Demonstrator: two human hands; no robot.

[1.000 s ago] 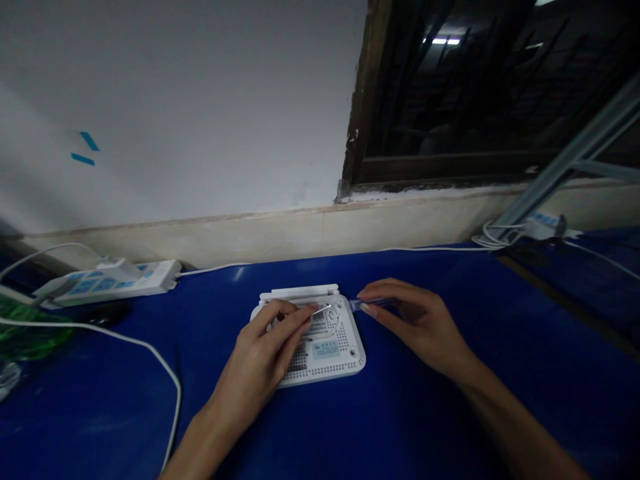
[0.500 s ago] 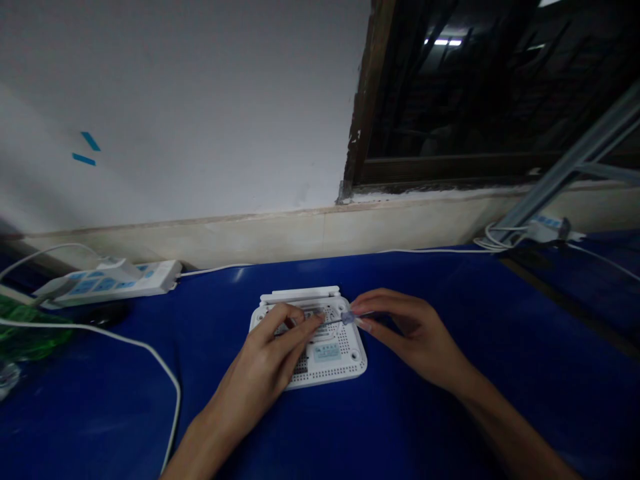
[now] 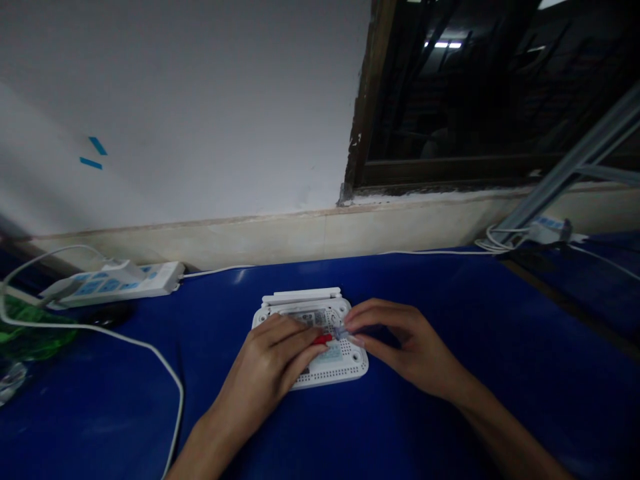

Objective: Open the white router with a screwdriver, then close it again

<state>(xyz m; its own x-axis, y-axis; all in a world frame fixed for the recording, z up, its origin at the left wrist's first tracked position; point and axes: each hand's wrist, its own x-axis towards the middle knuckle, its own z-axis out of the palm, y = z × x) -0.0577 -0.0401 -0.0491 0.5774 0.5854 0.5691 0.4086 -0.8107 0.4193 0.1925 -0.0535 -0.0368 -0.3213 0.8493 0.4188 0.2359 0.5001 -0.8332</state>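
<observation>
A white router (image 3: 345,373) lies underside up on the blue table, its vent holes, labels and corner screw recesses showing. Its folded antennas lie along the far edge. Above the router, my left hand (image 3: 273,353) pinches the red part (image 3: 323,339) of a small screwdriver between thumb and fingers. Facing it from the right, my right hand (image 3: 403,340) pinches the clear, bluish part (image 3: 341,332) of the screwdriver. The two parts lie end to end; whether they are joined I cannot tell. My fingers cover the rest of the tool.
A white power strip (image 3: 125,285) with a plug in it stands at the back left. Its white cable (image 3: 170,370) loops down the table's left side. Green plastic wrapping (image 3: 35,330) lies at the far left. A metal frame leg (image 3: 555,177) rises at the right.
The red part now shows at my left fingertips, where a thin shaft was visible before. My left hand has closed up toward the right one, and the clear part has shifted slightly left and nearer.
</observation>
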